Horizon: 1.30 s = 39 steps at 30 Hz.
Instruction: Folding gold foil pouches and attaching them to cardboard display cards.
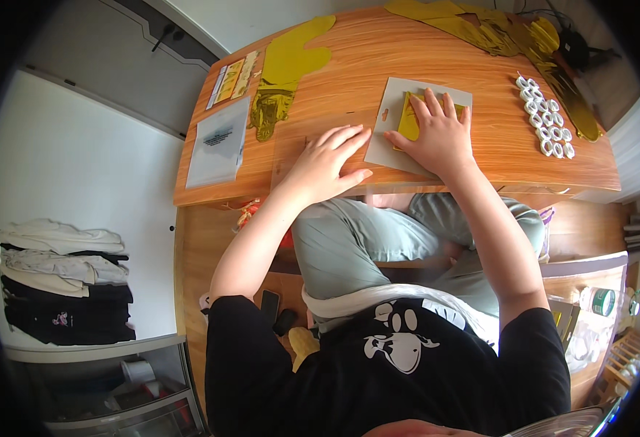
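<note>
My right hand (pixel 440 135) lies flat with its fingers spread on a gold foil sheet (pixel 409 120). The foil rests on a grey board (pixel 396 87) with a small slot at its left side. Much of the foil is hidden under that hand. Near the table's front edge, my left hand (pixel 326 164) is stretched out, fingers extended and thumb apart. It rests on what looks like a clear sheet (pixel 291 138), left of the board. Neither hand grips anything.
Gold foil (pixel 298 54) spreads over the table's (pixel 356 44) back left, and more gold foil (pixel 480 33) lies at the back right. Several white rings (pixel 546 116) stand at the right. A clear plastic sleeve (pixel 218 142) and a card strip (pixel 236 76) lie at the left.
</note>
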Tool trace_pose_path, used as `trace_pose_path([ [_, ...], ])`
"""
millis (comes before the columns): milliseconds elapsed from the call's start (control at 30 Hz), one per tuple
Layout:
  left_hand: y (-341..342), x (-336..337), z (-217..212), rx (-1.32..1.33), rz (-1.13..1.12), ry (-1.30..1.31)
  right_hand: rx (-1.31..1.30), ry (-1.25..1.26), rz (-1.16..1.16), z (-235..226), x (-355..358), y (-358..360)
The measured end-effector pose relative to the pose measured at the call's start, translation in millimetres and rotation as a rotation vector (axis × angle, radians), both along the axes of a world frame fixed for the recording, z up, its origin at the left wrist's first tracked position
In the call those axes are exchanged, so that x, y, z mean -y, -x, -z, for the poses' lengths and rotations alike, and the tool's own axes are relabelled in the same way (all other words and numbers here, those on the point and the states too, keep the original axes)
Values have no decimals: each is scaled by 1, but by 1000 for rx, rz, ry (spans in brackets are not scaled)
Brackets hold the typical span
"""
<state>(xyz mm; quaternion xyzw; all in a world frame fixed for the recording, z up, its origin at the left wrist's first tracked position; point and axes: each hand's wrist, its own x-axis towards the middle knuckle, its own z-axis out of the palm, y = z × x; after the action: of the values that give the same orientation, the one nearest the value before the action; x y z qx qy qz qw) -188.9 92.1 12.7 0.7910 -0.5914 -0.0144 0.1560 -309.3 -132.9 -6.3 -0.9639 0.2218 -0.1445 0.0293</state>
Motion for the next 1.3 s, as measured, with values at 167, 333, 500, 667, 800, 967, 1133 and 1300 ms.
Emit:
trace_pose_path([
  [167, 2, 14, 6, -108, -44, 58, 33, 10, 34, 5, 2, -2],
  [333, -2, 17, 15, -63, -30, 21, 16, 20, 29, 3, 1, -2],
  [500, -5, 22, 14, -169, 36, 27, 42, 22, 39, 9, 3, -4],
  [667, -12, 17, 12, -214, 76, 26, 56, 8, 39, 11, 3, -4],
  [800, -12, 6, 7, -290, 18, 9, 44, 9, 39, 9, 2, -4],
  [967, -16, 15, 8, -405, -18, 85, 31, 16, 51, 6, 2, -4],
  [1133, -19, 48, 16, -349, -27, 130, 42, -7, 41, 5, 3, -2],
  [1300, -22, 80, 30, -142, -99, 118, 44, -25, 4, 5, -7, 7],
])
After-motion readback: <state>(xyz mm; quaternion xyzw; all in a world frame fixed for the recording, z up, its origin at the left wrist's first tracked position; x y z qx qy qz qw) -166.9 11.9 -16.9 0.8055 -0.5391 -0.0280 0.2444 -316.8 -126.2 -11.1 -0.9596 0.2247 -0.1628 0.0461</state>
